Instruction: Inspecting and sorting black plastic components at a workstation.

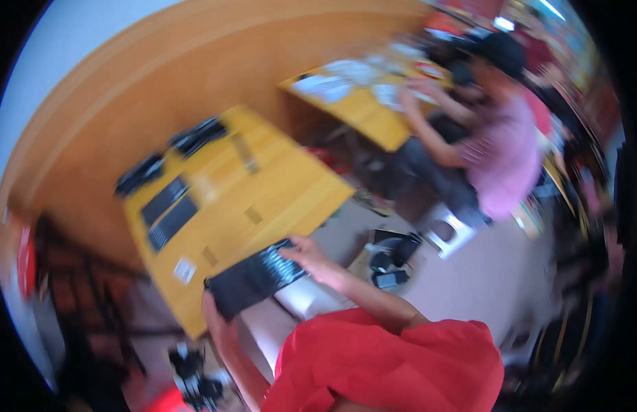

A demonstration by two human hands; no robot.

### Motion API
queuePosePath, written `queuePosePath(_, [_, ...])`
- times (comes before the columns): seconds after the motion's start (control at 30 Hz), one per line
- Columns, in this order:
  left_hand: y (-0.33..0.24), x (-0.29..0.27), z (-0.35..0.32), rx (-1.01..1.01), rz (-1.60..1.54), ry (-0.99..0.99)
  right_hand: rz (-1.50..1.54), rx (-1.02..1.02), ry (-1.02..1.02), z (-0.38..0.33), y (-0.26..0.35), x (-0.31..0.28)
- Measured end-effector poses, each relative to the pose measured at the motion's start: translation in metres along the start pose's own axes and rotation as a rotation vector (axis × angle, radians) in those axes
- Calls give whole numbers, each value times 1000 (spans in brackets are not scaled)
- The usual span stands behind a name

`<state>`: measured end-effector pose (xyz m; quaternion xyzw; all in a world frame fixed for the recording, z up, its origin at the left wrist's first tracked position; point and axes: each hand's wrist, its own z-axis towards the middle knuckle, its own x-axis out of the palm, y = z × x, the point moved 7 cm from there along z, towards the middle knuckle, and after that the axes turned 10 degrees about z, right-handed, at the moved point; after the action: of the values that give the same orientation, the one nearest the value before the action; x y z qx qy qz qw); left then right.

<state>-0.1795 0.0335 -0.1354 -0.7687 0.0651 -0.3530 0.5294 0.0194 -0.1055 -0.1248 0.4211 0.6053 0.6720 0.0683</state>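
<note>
A black keyboard-like flat device [253,278] sits at the near edge of a yellow wooden table [284,185]. My right hand [306,255] rests on its right end with fingers spread over the keys. My left hand [214,317] grips its left lower corner from beneath. The picture is blurred by motion. My red sleeve fills the lower middle.
Two more black keyboards [167,211] and dark items [195,136] lie on the table's far side. A person in a pink top [500,154] sits at a second yellow table [370,110] with papers. A white stool [452,232] and a dark bag [392,257] stand on the floor.
</note>
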Motion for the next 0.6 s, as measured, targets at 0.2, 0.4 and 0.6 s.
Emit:
queuePosePath(0.2, [26, 38, 37, 108, 457, 216, -205, -206, -68, -47, 64, -27])
queuePosePath(0.4, [19, 126, 7, 55, 334, 91, -450, -422, -410, -84, 106, -57])
queuePosePath(0.6, [41, 148, 4, 28, 426, 330, -302, -418, -536, -110, 118, -79])
